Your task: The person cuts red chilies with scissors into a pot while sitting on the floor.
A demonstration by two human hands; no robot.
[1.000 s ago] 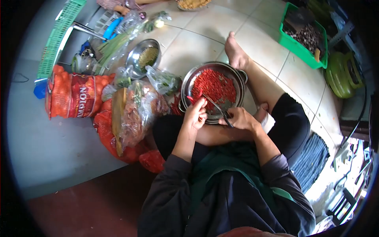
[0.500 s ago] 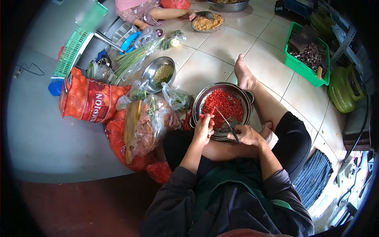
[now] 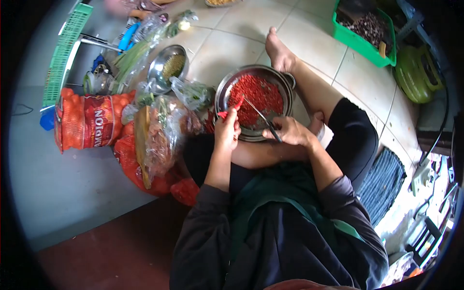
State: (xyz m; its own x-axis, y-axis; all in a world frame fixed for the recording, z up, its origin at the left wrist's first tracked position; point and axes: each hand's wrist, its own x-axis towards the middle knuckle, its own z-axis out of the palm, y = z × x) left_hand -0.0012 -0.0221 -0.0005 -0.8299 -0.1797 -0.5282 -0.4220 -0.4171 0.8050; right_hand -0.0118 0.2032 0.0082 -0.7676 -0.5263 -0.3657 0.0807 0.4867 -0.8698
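Observation:
My left hand [image 3: 227,129] is closed on a red chili [image 3: 239,102], held up over the near left rim of a metal pot [image 3: 288,104]. Another bit of red chili sticks out at the side of the fingers. In my right hand [image 3: 288,131] is a knife [image 3: 261,116] with a dark handle, its blade slanting up toward the chili. Many cut red chili pieces [image 3: 256,94] cover the bottom of the pot. Whole red chilies lie partly hidden beside the pot's left side.
Plastic bags of greens [image 3: 193,94], a wooden board [image 3: 142,145], a red net sack [image 3: 96,121] and a metal bowl [image 3: 153,72] lie left. A green crate [image 3: 360,41] and green gas cylinder [image 3: 416,75] stand right. Another person's arm [image 3: 140,13] shows at top left.
The view tilted down and back, shifting the whole scene. Both hands stay by the pot, still holding the chili and knife; the chili now points more upright near the blade tip.

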